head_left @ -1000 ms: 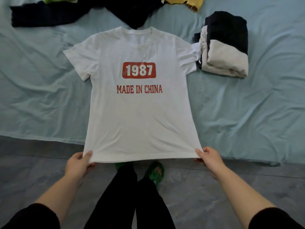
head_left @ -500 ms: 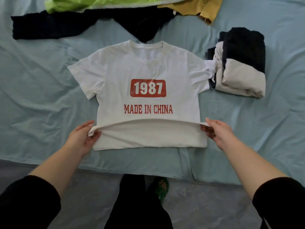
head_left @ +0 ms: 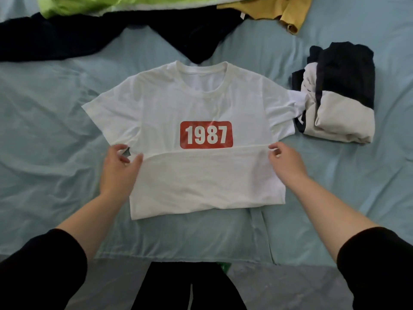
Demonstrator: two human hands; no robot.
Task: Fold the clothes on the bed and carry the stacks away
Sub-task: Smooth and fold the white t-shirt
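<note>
**Our tally on the bed**

We counted one white T-shirt (head_left: 201, 101) carrying one red patch (head_left: 206, 134). There was one folded stack (head_left: 342, 97); how many pieces it held we could not tell. We found three loose garments: one black garment (head_left: 67, 39), one lime-green garment (head_left: 89, 5) and one mustard-yellow garment (head_left: 279, 7). That made four single garments plus the stack. We saw two hands, one left hand (head_left: 118, 171) and one right hand (head_left: 288, 162), and one bed sheet (head_left: 44, 130).
</note>
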